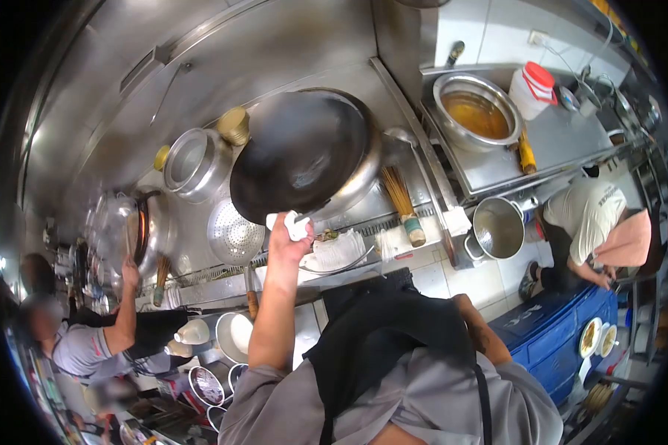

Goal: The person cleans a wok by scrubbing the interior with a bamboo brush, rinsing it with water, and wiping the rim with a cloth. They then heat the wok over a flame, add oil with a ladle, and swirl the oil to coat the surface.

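My left hand (286,241) is closed around a folded white cloth (295,225) at the near rim of a large dark wok (312,159). The wok is tilted, and its inside looks bare and blackened. Below the wok, by my wrist, lies a perforated strainer (236,230) with a wooden handle. More white cloth (338,252) rests on a plate at the stove's front edge. My right forearm (482,326) hangs at my side; the hand itself is out of sight.
A bamboo brush (404,208) and a ladle (404,137) lie right of the wok. A basin of amber liquid (475,115) stands on the side counter, with a steel pot (497,228) below. Co-workers stand left, at another wok, and right, by a blue chest (564,319).
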Tool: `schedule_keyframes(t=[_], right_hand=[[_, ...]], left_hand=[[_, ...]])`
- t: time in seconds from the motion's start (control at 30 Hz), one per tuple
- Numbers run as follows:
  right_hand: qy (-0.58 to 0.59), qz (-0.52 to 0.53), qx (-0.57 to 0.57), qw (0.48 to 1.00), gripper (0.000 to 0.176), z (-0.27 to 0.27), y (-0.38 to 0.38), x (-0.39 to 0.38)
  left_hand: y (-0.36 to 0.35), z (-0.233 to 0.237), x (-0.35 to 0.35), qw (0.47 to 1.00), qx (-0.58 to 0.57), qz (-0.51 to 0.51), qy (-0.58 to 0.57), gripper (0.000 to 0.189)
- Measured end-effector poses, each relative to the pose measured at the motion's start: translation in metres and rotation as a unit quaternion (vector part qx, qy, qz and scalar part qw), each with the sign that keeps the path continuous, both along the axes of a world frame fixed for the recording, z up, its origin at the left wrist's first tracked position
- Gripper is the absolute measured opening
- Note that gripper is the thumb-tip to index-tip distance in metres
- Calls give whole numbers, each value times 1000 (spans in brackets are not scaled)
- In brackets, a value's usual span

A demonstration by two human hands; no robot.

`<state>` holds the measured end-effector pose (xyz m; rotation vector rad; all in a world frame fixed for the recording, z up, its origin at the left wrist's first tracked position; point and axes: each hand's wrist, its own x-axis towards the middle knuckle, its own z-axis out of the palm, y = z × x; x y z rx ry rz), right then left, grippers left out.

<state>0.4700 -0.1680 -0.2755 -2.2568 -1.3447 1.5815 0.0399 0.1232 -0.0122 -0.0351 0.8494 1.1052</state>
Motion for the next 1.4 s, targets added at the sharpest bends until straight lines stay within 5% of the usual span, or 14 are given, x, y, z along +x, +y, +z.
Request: schedule_keyframes(t=[0.07, 0.17, 0.3, 0.37, 0.63, 0.87, 0.97, 1.13, 1.23, 1.4], right_hand=[[19, -13, 12, 1000, 35, -38, -11, 1], [24, -79, -19, 996, 33, -8, -5, -7], [22, -90, -44, 995, 34, -8, -15, -6], [77, -165, -95, 979, 34, -61, -32, 7], [66, -269, -103, 955, 32, -64, -50, 15], [106, -228, -97, 963, 30, -83, -34, 5], [68, -142, -11, 988, 30, -128, -31, 3], [58, -179, -20, 982, 32, -112, -16, 3], [101, -250, -64, 961, 32, -92, -14, 7], [115, -221, -103, 963, 38, -98, -24, 18]], left_hand=[[14, 16, 3, 999, 0, -9, 42, 16], [33, 22, 0, 1000, -16, -12, 21, 19], [39, 37, 4, 996, -37, -31, -74, 16], [37, 50, 4, 990, -57, -43, -123, 17], [0, 103, 23, 947, -104, -54, -300, 34], [-19, 140, 25, 966, -63, -48, -246, 38], [-32, 154, 28, 967, -52, -39, -246, 40], [-49, 165, 30, 959, -45, -39, -276, 38], [-54, 158, 29, 958, -45, -43, -279, 37], [-44, 108, 20, 981, -8, -55, -188, 29]])
